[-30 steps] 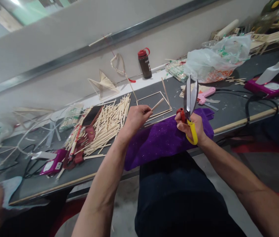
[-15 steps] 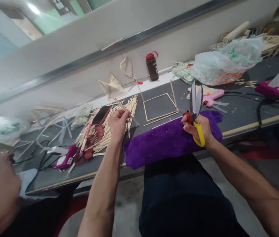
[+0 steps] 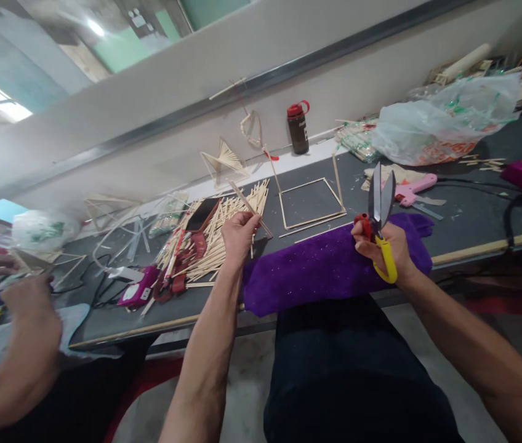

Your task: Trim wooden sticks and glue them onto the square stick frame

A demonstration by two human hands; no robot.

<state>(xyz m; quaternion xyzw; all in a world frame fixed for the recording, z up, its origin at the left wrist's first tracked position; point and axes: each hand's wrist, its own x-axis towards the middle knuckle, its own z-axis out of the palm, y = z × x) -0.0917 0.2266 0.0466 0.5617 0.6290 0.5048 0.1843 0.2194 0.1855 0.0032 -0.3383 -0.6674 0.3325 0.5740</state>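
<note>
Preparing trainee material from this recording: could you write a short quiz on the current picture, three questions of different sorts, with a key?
1. Which hand holds the metal-bladed scissors with one red and one yellow handle?

2. True or false: the dark bottle with a red lid stands upright.

3. What does the left hand pinch?
A) a glittery purple cloth
B) slender pale wooden stick or sticks
C) a pink plastic glue gun

Key: 1. The right hand. 2. True. 3. B.

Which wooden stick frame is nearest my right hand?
The rectangular frame behind the purple cloth, sticks rising from two corners; even the fan-shaped frame is farther away.
</note>
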